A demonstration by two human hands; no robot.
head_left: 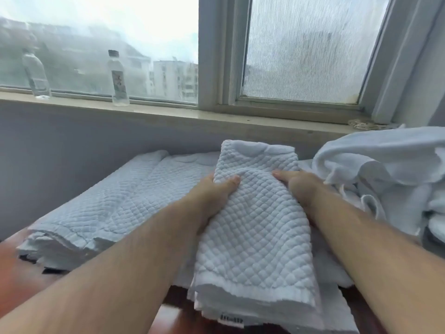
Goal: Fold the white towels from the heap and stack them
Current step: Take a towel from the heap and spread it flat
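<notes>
On the sill, far left: one clear bottle (36, 73) and a labelled bottle (118, 78) stand upright, well apart, against the window pane.
Folded stack (96, 208): quilted white towels lie layered on the reddish table (19, 273), reaching back to the wall.
Left hand (214, 191): grasps the left edge of the folded towel (255, 225), thumb on top, fingers hidden beneath.
Middle: the folded towel is held between both hands, its far end raised, its near end showing a small tag.
Right hand (298, 184): grasps the towel's right edge, thumb on top, fingers hidden.
Heap (385, 169): crumpled white towels piled at right, just beside the right forearm.
</notes>
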